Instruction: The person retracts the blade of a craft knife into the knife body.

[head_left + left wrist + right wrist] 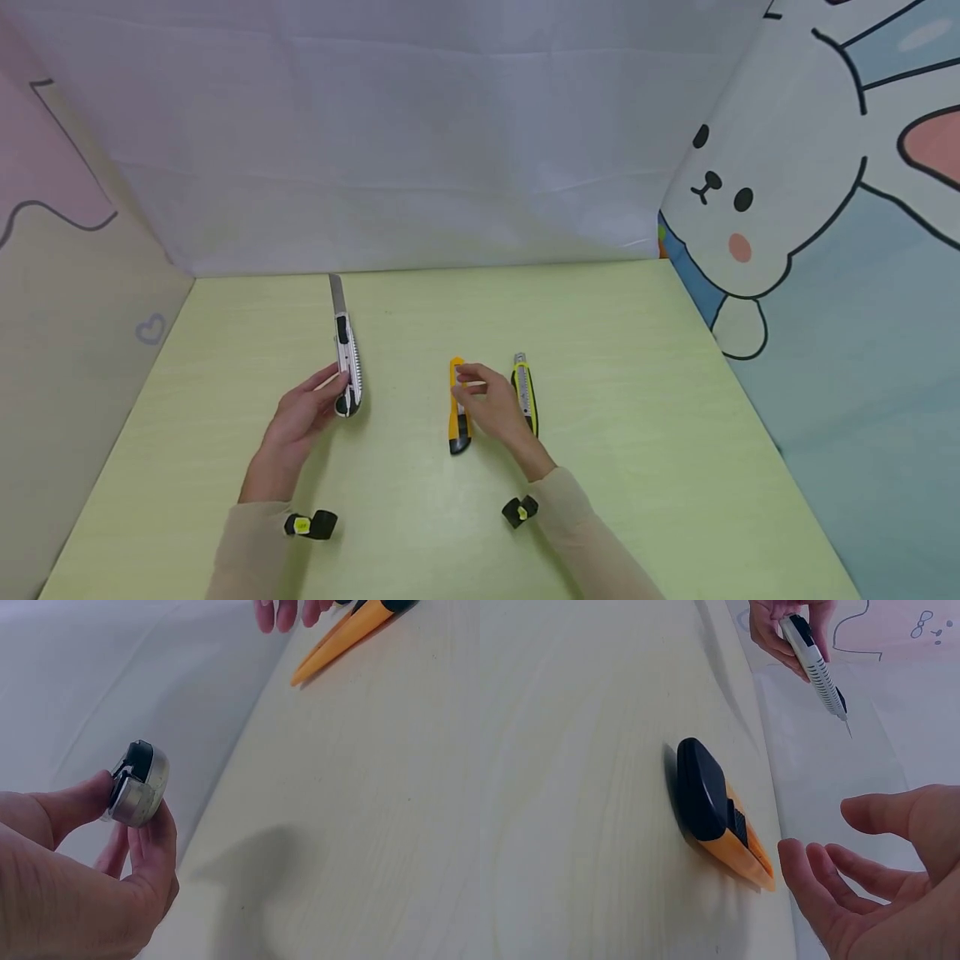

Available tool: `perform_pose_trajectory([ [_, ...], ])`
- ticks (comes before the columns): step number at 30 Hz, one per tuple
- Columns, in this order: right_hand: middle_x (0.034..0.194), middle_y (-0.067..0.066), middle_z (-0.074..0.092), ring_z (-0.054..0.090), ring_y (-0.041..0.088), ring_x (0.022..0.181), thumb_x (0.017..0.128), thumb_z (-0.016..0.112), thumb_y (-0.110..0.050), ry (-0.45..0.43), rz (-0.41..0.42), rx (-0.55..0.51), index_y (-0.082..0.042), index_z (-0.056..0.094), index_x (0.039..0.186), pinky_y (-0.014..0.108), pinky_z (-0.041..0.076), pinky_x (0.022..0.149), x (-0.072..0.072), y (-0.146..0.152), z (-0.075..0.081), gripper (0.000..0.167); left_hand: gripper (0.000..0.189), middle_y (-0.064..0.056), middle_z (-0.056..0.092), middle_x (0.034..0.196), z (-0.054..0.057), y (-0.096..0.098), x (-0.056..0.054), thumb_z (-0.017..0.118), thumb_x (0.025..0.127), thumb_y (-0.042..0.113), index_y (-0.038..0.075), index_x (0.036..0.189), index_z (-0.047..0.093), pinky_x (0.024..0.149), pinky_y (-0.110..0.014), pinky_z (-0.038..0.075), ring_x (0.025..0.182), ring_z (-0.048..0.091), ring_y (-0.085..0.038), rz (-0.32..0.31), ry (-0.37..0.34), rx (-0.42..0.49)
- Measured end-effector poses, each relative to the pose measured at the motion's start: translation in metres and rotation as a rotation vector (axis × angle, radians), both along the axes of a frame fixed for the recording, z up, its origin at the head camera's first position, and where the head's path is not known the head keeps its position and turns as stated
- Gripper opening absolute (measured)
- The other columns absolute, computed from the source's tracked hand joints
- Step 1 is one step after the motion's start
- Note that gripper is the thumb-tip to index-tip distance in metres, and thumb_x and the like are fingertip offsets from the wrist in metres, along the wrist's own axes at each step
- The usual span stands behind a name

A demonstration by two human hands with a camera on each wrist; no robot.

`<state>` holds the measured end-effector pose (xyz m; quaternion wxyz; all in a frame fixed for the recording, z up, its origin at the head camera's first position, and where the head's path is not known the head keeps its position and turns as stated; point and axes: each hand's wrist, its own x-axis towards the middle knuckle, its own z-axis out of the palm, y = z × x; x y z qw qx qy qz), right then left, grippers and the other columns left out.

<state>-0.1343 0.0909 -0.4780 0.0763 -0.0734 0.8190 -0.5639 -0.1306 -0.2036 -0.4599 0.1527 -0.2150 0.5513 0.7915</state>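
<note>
A silver and black utility knife (348, 358) is held up in my left hand (300, 417), pinched near its black end between thumb and fingers. Its blade sticks out at the far end, also visible in the right wrist view, where the silver knife (814, 664) points down and right. On the table lies an orange utility knife (454, 421) with a black end. My right hand (489, 407) hovers over it, thumb and fingers apart with nothing between them. In the right wrist view a gap shows between the fingers and the orange knife (742, 855).
A yellow-green and black utility knife (528, 396) lies just right of the right hand, partly hidden by it. The pale yellow table (405, 517) meets a white cloth (420, 167) at the back. Printed cloths hang at both sides.
</note>
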Motion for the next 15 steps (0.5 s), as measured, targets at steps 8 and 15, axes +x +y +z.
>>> perform_pose_trajectory([
  [8,0.123,0.016,0.068,0.069,0.033,0.106,0.101,0.066,-0.016,-0.012,-0.001,-0.019,0.0,0.063,0.134,0.033,0.06,0.082,0.0,-0.004,0.005,0.037,0.066,0.015,0.071,0.102,-0.002,0.019,0.006,0.069,0.1,0.016,0.0,0.156,0.038,0.089,-0.017,0.052,0.097,0.065,-0.001,-0.046,0.041,-0.066],
  [15,0.121,0.016,0.068,0.071,0.032,0.1,0.102,0.066,-0.015,-0.039,0.001,-0.088,0.002,0.062,0.134,0.034,0.061,0.08,-0.002,-0.008,0.007,0.037,0.068,0.015,0.072,0.101,-0.006,0.034,0.009,0.076,0.096,0.02,0.003,0.154,0.044,0.087,-0.018,0.052,0.098,0.065,-0.002,-0.057,0.029,-0.115],
])
